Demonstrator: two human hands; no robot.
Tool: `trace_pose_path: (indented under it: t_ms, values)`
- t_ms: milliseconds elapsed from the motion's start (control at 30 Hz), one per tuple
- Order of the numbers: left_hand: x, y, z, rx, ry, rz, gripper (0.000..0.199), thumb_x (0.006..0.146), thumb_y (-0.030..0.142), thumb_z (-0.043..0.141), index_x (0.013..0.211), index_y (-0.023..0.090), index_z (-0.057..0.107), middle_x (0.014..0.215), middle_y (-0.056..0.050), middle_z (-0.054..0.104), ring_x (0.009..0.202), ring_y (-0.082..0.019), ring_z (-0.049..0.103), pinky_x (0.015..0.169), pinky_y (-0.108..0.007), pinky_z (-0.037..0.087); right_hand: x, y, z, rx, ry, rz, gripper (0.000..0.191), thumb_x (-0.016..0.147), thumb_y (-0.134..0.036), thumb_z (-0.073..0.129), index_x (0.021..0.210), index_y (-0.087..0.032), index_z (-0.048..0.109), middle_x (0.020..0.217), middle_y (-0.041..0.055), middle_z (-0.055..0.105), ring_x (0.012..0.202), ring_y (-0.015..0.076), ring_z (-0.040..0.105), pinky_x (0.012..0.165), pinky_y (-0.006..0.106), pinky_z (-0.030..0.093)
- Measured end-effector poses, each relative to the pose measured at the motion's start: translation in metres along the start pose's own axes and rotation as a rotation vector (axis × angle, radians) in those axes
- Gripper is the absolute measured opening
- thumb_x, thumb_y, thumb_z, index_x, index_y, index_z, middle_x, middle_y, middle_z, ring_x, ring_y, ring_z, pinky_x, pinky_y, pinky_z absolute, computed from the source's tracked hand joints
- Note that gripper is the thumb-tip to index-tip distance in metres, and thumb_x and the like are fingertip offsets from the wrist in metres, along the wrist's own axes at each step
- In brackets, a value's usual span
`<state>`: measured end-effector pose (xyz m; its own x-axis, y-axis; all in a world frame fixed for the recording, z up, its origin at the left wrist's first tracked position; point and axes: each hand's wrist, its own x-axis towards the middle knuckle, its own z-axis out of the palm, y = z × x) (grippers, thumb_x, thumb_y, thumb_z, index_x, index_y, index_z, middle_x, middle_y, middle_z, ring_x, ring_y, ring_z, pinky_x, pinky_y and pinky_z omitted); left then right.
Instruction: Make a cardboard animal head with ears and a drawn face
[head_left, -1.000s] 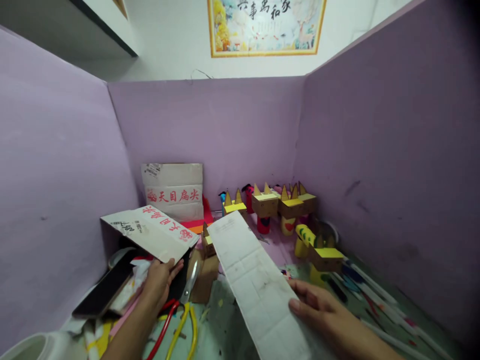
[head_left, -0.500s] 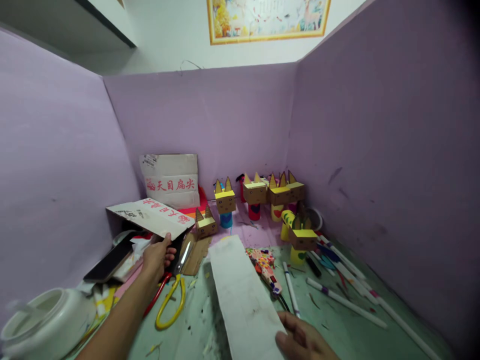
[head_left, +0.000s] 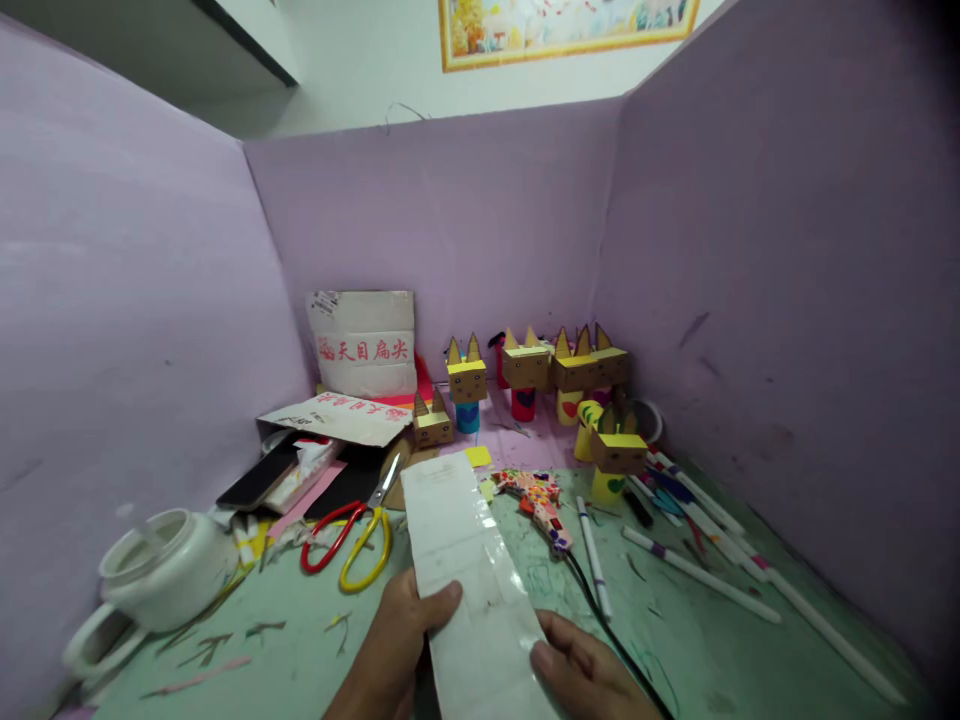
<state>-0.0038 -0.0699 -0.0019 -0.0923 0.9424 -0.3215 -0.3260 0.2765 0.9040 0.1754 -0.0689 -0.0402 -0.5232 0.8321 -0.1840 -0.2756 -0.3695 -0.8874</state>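
Note:
A long white strip of cardboard with a shiny taped edge is held up at the bottom centre. My left hand grips its left edge, thumb on top. On the other edge, my right hand pinches the strip with thumb and fingers. Left of the strip lie scissors with one red and one yellow handle, blades apart. A patterned glue gun rests to the right, its black cord running toward the front. Behind the strip's top end is a small yellow paper piece.
Cardboard-headed figures stand at the back. White cardboard pieces, a phone and a white teapot are at left. Several white-barrelled pens lie at right. Purple panels enclose the table.
My left hand has left the printed cardboard at the left and now holds the white strip, which my right hand still grips. The view has shifted slightly.

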Motion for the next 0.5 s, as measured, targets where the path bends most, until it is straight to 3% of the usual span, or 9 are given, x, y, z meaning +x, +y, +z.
trace_pose_path:
  t_ms: [100,200,300,400,500]
  values:
    - [-0.009,0.002,-0.007,-0.178,-0.005,0.004,0.040,0.056,0.023,0.078,0.093,0.011,0.066,0.076,-0.009,0.074,0.073,-0.028,0.070,0.061,-0.032,0.054,-0.011,-0.008,-0.002,-0.279,0.123,-0.080,0.060,0.077,-0.068,0.050,0.103,-0.017,0.069,0.104,0.0138,0.071,0.102,0.0307,0.063,0.092,0.042,0.045]
    - [-0.011,0.003,-0.025,-0.184,0.205,0.020,0.047,0.052,0.020,0.080,0.096,0.011,0.065,0.076,-0.009,0.075,0.083,-0.033,0.069,0.066,-0.036,0.056,-0.027,-0.007,-0.016,-0.663,0.242,-0.186,0.060,0.080,-0.066,0.043,0.108,-0.020,0.069,0.114,0.0147,0.067,0.109,0.0330,0.059,0.097,0.047,0.042]
    - [-0.010,-0.004,-0.040,-0.189,0.329,0.050,0.055,0.050,0.019,0.081,0.101,0.012,0.063,0.079,-0.008,0.076,0.090,-0.035,0.068,0.070,-0.038,0.057,-0.043,0.003,-0.035,-0.913,0.219,-0.191,0.055,0.082,-0.060,0.046,0.118,-0.023,0.065,0.126,0.0114,0.061,0.125,0.0341,0.046,0.107,0.051,0.029]
    - [-0.008,-0.011,-0.047,-0.196,0.325,0.032,0.056,0.048,0.019,0.083,0.100,0.011,0.064,0.081,-0.009,0.076,0.094,-0.036,0.067,0.074,-0.039,0.057,-0.050,0.008,-0.050,-1.006,0.175,-0.171,0.051,0.086,-0.053,0.044,0.127,-0.025,0.057,0.137,0.0077,0.051,0.133,0.0309,0.035,0.110,0.049,0.024]
    - [-0.006,-0.014,-0.052,-0.178,0.299,0.015,0.056,0.048,0.022,0.085,0.099,0.011,0.064,0.085,-0.010,0.076,0.094,-0.035,0.067,0.076,-0.038,0.057,-0.046,-0.001,-0.060,-1.061,0.166,-0.205,0.047,0.090,-0.046,0.042,0.127,-0.022,0.055,0.134,0.0107,0.054,0.127,0.0291,0.044,0.107,0.048,0.032]
